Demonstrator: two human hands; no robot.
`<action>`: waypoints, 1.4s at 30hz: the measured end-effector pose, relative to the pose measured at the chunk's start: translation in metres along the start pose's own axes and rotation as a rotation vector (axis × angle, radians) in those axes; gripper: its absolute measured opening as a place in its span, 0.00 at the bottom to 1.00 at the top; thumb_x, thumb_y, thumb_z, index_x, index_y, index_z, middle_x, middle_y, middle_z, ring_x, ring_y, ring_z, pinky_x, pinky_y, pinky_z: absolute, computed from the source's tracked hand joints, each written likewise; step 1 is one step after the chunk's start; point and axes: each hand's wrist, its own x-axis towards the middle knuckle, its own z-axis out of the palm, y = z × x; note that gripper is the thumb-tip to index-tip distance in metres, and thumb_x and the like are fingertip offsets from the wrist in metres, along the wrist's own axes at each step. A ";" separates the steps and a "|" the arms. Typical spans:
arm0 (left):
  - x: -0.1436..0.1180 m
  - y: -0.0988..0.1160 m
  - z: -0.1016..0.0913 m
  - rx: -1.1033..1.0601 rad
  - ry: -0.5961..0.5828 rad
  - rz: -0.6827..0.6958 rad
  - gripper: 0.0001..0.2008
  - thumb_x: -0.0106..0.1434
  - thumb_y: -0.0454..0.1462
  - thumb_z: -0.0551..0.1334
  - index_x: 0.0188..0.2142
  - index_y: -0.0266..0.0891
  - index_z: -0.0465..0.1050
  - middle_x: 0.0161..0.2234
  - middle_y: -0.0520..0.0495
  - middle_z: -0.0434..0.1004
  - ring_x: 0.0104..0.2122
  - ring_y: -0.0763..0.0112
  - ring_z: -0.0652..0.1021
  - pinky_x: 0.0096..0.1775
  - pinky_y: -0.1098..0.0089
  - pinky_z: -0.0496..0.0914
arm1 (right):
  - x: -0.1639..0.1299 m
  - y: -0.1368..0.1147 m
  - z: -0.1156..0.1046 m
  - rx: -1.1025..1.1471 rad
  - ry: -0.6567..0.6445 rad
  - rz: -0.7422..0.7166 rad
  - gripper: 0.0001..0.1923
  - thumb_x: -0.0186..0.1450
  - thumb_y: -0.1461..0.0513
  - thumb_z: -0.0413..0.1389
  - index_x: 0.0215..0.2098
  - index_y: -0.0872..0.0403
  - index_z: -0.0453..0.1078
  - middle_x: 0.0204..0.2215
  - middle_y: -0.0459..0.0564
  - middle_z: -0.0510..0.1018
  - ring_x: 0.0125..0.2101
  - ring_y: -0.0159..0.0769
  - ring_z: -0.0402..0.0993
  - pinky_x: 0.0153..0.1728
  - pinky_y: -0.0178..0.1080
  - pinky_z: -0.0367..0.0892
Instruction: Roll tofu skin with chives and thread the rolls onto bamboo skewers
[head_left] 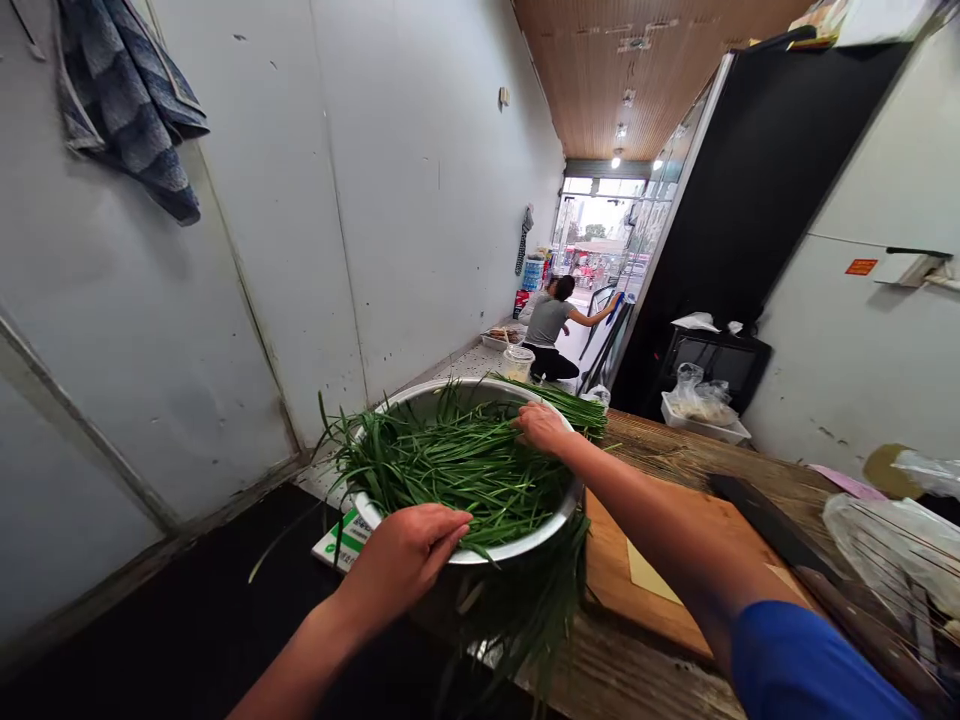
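Observation:
A wide white-rimmed metal bowl (517,547) is heaped with long green garlic chives (450,455), some hanging over its rim. My left hand (420,545) is at the front rim, thumb and fingers pressed together in a pinch. Chive leaves lie right by its fingertips, but what is between them, if anything, cannot be made out. Inside the bowl's right side, my right hand (544,428) is closed with curled fingers on the chives, its fingertips partly hidden. A blurred bunch of chives (525,620) hangs below the bowl's front right.
Right of the bowl, a cutting board (611,545) lies on the wooden table (660,445), with a large dark-bladed knife (772,525) across it. More chives (577,408) lie behind the bowl. A green-and-white card (345,540) is under its left side. Another person (551,325) crouches near the doorway.

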 end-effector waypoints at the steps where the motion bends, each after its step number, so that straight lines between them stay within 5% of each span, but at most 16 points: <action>1: 0.000 0.001 -0.002 -0.013 -0.018 -0.008 0.14 0.65 0.39 0.53 0.41 0.40 0.76 0.37 0.48 0.79 0.38 0.70 0.78 0.41 0.72 0.71 | 0.004 -0.003 0.003 -0.012 -0.002 -0.017 0.11 0.60 0.61 0.55 0.39 0.54 0.74 0.39 0.54 0.75 0.44 0.41 0.65 0.42 0.37 0.58; 8: 0.020 0.001 -0.028 0.079 -0.095 -0.029 0.13 0.63 0.38 0.55 0.42 0.39 0.76 0.39 0.47 0.79 0.39 0.67 0.77 0.43 0.70 0.70 | 0.006 -0.004 0.000 -0.051 0.044 -0.074 0.13 0.65 0.64 0.45 0.40 0.56 0.72 0.39 0.54 0.75 0.44 0.38 0.67 0.45 0.37 0.58; 12: 0.048 0.002 -0.039 0.201 -0.077 -0.031 0.12 0.62 0.36 0.55 0.41 0.37 0.76 0.39 0.45 0.79 0.39 0.66 0.77 0.42 0.69 0.69 | 0.002 0.001 -0.004 -0.026 -0.017 -0.021 0.13 0.65 0.64 0.47 0.40 0.55 0.72 0.35 0.53 0.78 0.38 0.36 0.71 0.42 0.36 0.60; 16: 0.074 0.011 -0.040 0.269 -0.085 -0.014 0.12 0.62 0.37 0.56 0.41 0.39 0.77 0.39 0.45 0.79 0.38 0.67 0.77 0.40 0.71 0.69 | 0.004 -0.004 0.001 -0.016 -0.010 -0.028 0.10 0.62 0.64 0.51 0.37 0.56 0.74 0.40 0.55 0.77 0.44 0.39 0.69 0.43 0.35 0.60; 23: 0.103 0.006 -0.024 0.344 -0.152 -0.056 0.12 0.61 0.36 0.56 0.40 0.40 0.77 0.39 0.46 0.79 0.40 0.66 0.77 0.41 0.73 0.68 | 0.007 -0.003 -0.010 0.007 0.019 -0.028 0.13 0.62 0.67 0.49 0.38 0.58 0.75 0.40 0.57 0.77 0.46 0.42 0.68 0.45 0.38 0.60; 29: 0.140 -0.024 0.016 0.402 -0.220 -0.128 0.17 0.60 0.37 0.57 0.49 0.42 0.71 0.46 0.44 0.75 0.45 0.62 0.74 0.43 0.71 0.66 | -0.007 0.003 -0.030 0.071 -0.022 -0.027 0.14 0.64 0.62 0.47 0.41 0.53 0.74 0.36 0.52 0.78 0.36 0.37 0.73 0.33 0.34 0.62; 32: 0.152 -0.032 0.037 0.300 -0.302 -0.071 0.16 0.60 0.36 0.55 0.47 0.41 0.72 0.43 0.44 0.77 0.40 0.65 0.75 0.39 0.73 0.65 | -0.020 0.002 -0.032 0.164 -0.007 -0.071 0.14 0.63 0.60 0.49 0.40 0.52 0.75 0.35 0.50 0.79 0.34 0.35 0.73 0.31 0.32 0.61; 36: 0.155 -0.033 0.051 0.099 -0.373 -0.075 0.12 0.58 0.36 0.54 0.32 0.35 0.76 0.25 0.48 0.76 0.27 0.71 0.73 0.29 0.76 0.61 | -0.045 0.006 -0.024 0.369 0.065 -0.067 0.12 0.61 0.60 0.52 0.39 0.52 0.75 0.33 0.48 0.79 0.34 0.33 0.73 0.33 0.31 0.62; 42: 0.151 -0.016 0.043 -0.316 -0.432 -0.188 0.09 0.56 0.39 0.55 0.27 0.35 0.69 0.21 0.53 0.69 0.21 0.74 0.70 0.26 0.75 0.64 | -0.095 0.008 0.004 0.810 0.452 0.240 0.28 0.58 0.72 0.46 0.57 0.55 0.61 0.47 0.50 0.74 0.46 0.33 0.70 0.47 0.35 0.63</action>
